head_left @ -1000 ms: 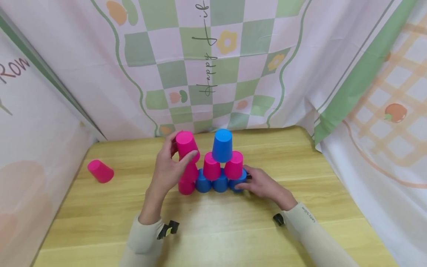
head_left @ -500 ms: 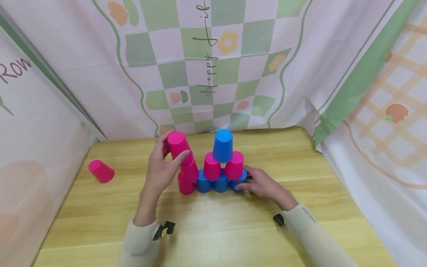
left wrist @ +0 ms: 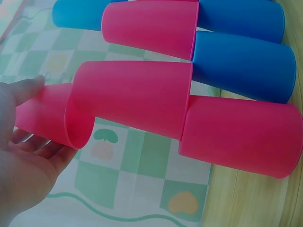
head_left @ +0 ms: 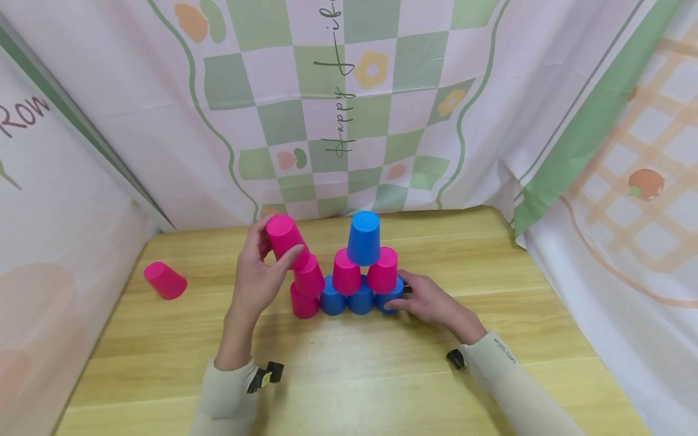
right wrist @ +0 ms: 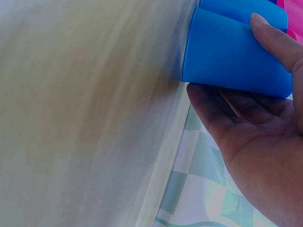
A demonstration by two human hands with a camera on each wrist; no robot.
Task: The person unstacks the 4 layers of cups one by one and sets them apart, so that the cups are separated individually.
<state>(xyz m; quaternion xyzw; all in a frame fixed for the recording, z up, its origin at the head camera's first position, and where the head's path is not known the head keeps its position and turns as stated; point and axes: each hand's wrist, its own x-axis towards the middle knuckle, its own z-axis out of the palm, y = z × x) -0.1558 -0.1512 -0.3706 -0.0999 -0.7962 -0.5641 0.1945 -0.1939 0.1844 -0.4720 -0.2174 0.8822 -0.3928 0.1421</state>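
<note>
In the head view my left hand grips a pink cup between thumb and fingers. The cup is upside down and leaning, its rim overlapping the upper left of a second-row pink cup. The left wrist view has its open rim beside that cup's base. Under the second-row cup stands another pink cup. My right hand holds the rightmost blue cup of the bottom row, thumb in front and fingers along its outer side. Two pink cups rest above the blue ones, topped by a blue cup.
Apart from the stack, a lone pink cup lies tilted-looking at the left of the wooden table. A patterned curtain hangs right behind the table's back edge, with more fabric at both sides.
My left hand has shifted left with the pink cup, off from over the second-row pink cup, and the cup leans more. My right hand has stayed at the blue cup.
</note>
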